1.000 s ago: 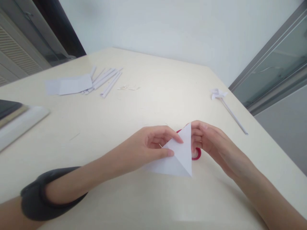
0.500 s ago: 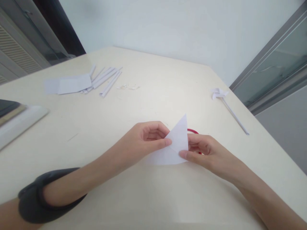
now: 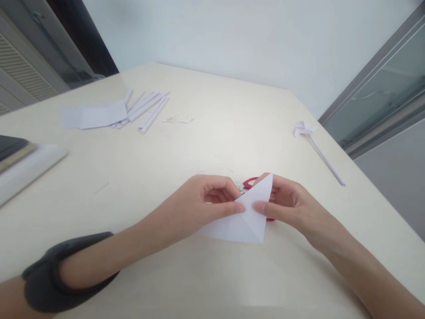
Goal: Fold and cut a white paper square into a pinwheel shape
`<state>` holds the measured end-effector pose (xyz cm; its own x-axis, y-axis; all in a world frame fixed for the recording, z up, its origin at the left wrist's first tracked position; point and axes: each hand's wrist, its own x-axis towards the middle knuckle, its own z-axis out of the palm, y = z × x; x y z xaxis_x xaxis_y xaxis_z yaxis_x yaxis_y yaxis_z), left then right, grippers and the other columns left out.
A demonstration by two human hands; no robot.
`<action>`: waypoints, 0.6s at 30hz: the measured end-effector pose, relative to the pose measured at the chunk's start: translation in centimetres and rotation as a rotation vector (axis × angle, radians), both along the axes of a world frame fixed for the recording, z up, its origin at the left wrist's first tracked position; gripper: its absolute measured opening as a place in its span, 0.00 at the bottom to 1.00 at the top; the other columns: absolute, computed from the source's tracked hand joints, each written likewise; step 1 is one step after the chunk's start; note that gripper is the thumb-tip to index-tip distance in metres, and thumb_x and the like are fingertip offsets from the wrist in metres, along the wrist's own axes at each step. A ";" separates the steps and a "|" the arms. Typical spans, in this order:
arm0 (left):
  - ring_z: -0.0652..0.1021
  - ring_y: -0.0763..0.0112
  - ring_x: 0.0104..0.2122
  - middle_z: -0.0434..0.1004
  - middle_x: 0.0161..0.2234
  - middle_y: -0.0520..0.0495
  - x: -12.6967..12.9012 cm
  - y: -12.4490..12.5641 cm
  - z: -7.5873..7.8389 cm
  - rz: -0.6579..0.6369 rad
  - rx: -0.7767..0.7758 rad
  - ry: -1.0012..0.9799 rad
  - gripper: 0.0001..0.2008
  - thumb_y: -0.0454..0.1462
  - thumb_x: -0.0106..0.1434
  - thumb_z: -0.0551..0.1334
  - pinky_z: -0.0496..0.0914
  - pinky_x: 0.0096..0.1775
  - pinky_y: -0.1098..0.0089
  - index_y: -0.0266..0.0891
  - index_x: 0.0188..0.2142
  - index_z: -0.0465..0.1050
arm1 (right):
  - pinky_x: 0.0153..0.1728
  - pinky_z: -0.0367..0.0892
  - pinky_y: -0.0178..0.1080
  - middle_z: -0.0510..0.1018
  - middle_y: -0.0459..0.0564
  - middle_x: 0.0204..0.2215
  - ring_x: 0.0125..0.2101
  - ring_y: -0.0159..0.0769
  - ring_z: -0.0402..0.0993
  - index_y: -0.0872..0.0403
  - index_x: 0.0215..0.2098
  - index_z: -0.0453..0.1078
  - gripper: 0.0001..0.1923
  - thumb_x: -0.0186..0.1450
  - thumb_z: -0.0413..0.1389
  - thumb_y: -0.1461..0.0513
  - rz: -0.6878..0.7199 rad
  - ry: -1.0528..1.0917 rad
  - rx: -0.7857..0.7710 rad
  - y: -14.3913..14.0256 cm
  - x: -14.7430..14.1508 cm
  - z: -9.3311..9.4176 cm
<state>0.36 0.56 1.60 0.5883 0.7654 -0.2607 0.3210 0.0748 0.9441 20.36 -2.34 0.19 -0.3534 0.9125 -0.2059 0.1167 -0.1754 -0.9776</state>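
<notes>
Cream table (image 3: 212,274) with paper strips (image 3: 146,108), pinwheel (image 3: 303,129), scissors (image 3: 249,182).

A plain room set up for paper craft, likely an office or study; a pale counter (image 3: 206,128) stands against a bare white wall (image 3: 232,40); loose paper sheets (image 3: 94,117) and rolled paper sticks (image 3: 149,110) lie on it; a finished paper pinwheel (image 3: 303,129) rests near a glass-panelled door (image 3: 381,93); books (image 3: 20,161) sit at the left edge.
</notes>
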 end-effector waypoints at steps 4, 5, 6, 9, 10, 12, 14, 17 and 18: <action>0.74 0.70 0.34 0.73 0.32 0.52 -0.2 0.4 -0.2 0.039 0.058 -0.026 0.08 0.38 0.56 0.63 0.68 0.36 0.71 0.41 0.36 0.72 | 0.25 0.59 0.31 0.72 0.47 0.34 0.28 0.28 0.65 0.52 0.37 0.69 0.05 0.62 0.57 0.61 -0.039 0.012 0.008 0.0 0.2 0.3; 0.74 0.71 0.33 0.73 0.31 0.52 -0.3 0.6 -0.3 0.053 0.057 -0.038 0.08 0.39 0.56 0.63 0.68 0.34 0.72 0.41 0.37 0.71 | 0.25 0.59 0.31 0.72 0.47 0.32 0.27 0.28 0.64 0.53 0.36 0.69 0.05 0.62 0.57 0.61 -0.043 0.013 0.005 0.1 0.2 0.3; 0.75 0.72 0.33 0.72 0.31 0.53 -0.4 0.7 -0.4 0.070 0.058 -0.048 0.08 0.39 0.56 0.63 0.68 0.33 0.73 0.41 0.37 0.71 | 0.25 0.58 0.32 0.71 0.46 0.31 0.26 0.28 0.64 0.53 0.35 0.68 0.04 0.62 0.57 0.61 -0.045 0.011 -0.001 0.1 0.2 0.3; 0.75 0.73 0.33 0.73 0.32 0.53 -0.6 1.0 -0.6 0.116 0.071 -0.077 0.07 0.36 0.56 0.64 0.67 0.32 0.74 0.40 0.33 0.67 | 0.25 0.59 0.33 0.71 0.47 0.32 0.28 0.30 0.65 0.53 0.34 0.66 0.04 0.61 0.58 0.62 -0.052 -0.032 -0.017 0.2 0.3 0.5; 0.75 0.73 0.33 0.73 0.32 0.53 -0.5 1.0 -0.6 0.112 0.066 -0.079 0.07 0.35 0.56 0.64 0.67 0.33 0.74 0.40 0.32 0.66 | 0.26 0.59 0.33 0.71 0.47 0.33 0.29 0.31 0.66 0.52 0.34 0.66 0.04 0.61 0.58 0.62 -0.053 -0.054 -0.006 0.2 0.3 0.5; 0.75 0.73 0.33 0.74 0.32 0.54 -0.4 0.9 -0.6 0.075 0.038 -0.065 0.07 0.34 0.56 0.63 0.67 0.34 0.73 0.40 0.31 0.63 | 0.27 0.61 0.33 0.70 0.46 0.35 0.31 0.32 0.66 0.51 0.34 0.66 0.04 0.62 0.57 0.61 -0.060 -0.094 0.040 0.1 0.4 0.6; 0.74 0.73 0.32 0.75 0.31 0.54 -0.2 0.6 -0.3 0.034 0.017 -0.020 0.08 0.35 0.56 0.62 0.66 0.33 0.72 0.40 0.30 0.61 | 0.28 0.62 0.34 0.70 0.46 0.36 0.33 0.33 0.67 0.50 0.34 0.65 0.04 0.63 0.56 0.60 -0.057 -0.129 0.086 0.1 0.5 0.5; 0.74 0.73 0.30 0.77 0.29 0.56 -0.1 0.2 0.2 0.030 0.035 0.048 0.10 0.37 0.55 0.63 0.64 0.32 0.72 0.41 0.29 0.60 | 0.33 0.63 0.36 0.71 0.46 0.36 0.37 0.35 0.67 0.51 0.32 0.66 0.04 0.63 0.56 0.59 0.029 -0.187 0.094 0.1 0.4 0.2; 0.74 0.73 0.30 0.78 0.28 0.56 0.0 0.1 0.4 0.032 0.043 0.059 0.10 0.37 0.55 0.63 0.64 0.33 0.72 0.41 0.29 0.60 | 0.36 0.63 0.37 0.71 0.46 0.36 0.38 0.36 0.67 0.51 0.31 0.67 0.05 0.63 0.56 0.59 0.070 -0.202 0.088 0.2 0.3 0.2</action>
<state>0.32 0.68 2.00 0.5478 0.7951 -0.2603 0.3740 0.0456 0.9263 20.69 -2.19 0.35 -0.3760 0.9049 -0.1992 0.3206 -0.0746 -0.9443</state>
